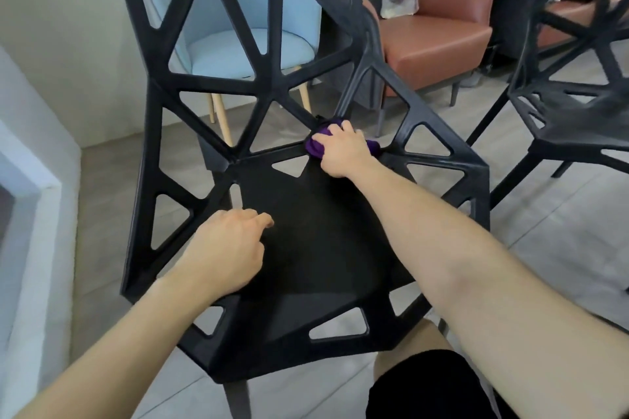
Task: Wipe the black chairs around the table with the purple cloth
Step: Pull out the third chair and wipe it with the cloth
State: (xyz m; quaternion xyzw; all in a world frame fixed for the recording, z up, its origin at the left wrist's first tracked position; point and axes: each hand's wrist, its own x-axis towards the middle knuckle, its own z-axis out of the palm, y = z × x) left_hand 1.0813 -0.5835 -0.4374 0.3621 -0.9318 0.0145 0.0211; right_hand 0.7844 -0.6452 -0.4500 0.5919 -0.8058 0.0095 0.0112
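Nearest you, your left hand (228, 248) rests on the front-left part of the seat of the black chair (323, 248), fingers curled under into a loose fist that holds nothing. It looks like a brace.

Further in, your right hand (340, 150) is closed over the bunched purple cloth (315, 146), pressing it onto the joint where the seat meets the lattice backrest. Only a little of the cloth shows on either side of your hand.

From here the likely miss is coverage. The wad is small and balled up, so it may skip the inner edges of the triangular cut-outs and the thin struts. Push it hard into that corner and the cloth could slip through an opening to the floor, or your knuckles could catch on a strut. If your left hand lifts, the chair may slide on the smooth tiles.

To the right, a second black chair (561, 112) stands close by. Beyond the backrest are a pale blue chair (238, 51) and a brown armchair (439, 41).
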